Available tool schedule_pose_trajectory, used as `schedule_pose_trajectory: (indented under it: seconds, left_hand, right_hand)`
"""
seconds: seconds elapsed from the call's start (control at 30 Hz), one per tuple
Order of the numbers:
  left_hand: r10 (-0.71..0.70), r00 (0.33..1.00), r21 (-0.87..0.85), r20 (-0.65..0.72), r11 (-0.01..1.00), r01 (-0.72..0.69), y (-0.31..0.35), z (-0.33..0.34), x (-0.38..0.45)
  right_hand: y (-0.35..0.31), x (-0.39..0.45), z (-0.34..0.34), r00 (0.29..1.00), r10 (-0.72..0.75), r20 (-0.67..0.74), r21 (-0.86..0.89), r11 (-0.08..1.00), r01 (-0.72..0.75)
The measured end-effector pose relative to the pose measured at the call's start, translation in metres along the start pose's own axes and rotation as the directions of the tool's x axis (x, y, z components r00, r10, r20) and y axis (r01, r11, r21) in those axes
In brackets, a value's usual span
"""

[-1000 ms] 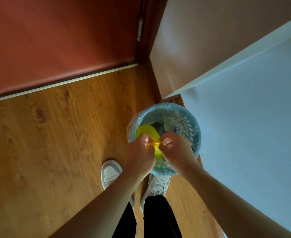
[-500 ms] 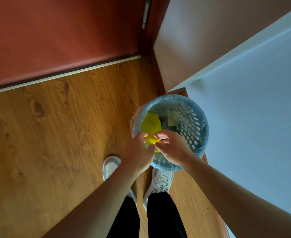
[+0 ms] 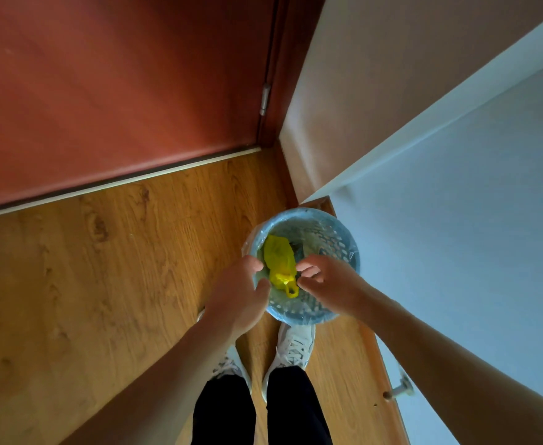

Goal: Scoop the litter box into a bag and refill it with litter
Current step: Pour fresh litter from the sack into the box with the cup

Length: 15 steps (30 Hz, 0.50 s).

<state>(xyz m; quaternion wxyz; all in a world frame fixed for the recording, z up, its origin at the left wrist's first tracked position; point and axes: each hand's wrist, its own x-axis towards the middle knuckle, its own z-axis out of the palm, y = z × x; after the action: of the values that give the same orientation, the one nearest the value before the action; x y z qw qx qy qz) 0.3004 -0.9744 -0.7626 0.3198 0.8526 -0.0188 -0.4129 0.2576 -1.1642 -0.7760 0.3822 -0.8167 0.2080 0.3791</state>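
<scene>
Over the blue bin (image 3: 344, 248) by the wall, your left hand (image 3: 236, 295) and right hand (image 3: 324, 284) are now hanging open, having let go of the knotted yellow bag (image 3: 280, 258); it is lying inside the bin; disposal looks finished, refilling remains.

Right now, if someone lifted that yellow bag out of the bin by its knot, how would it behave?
The yellow bag is crinkled thin plastic, so probably floppy, sagging below the knot. Small, likely light. The film may be slippery.
</scene>
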Motion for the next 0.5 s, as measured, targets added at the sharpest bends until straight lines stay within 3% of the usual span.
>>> schedule_pose_trajectory:
  seconds: [0.27, 0.5]
  left_hand:
    - [0.114, 0.992, 0.227, -0.046, 0.969, -0.101, 0.079, -0.071, -0.086]
    - [0.195, 0.974, 0.366, -0.115, 0.920, -0.141, 0.173, -0.152, -0.199]
  right_hand:
    - [-0.065, -0.104, -0.086, 0.990, -0.117, -0.081, -0.212, 0.972, 0.098]
    - [-0.139, -0.231, -0.153, 0.976, -0.158, -0.151, -0.291, 0.951, 0.109]
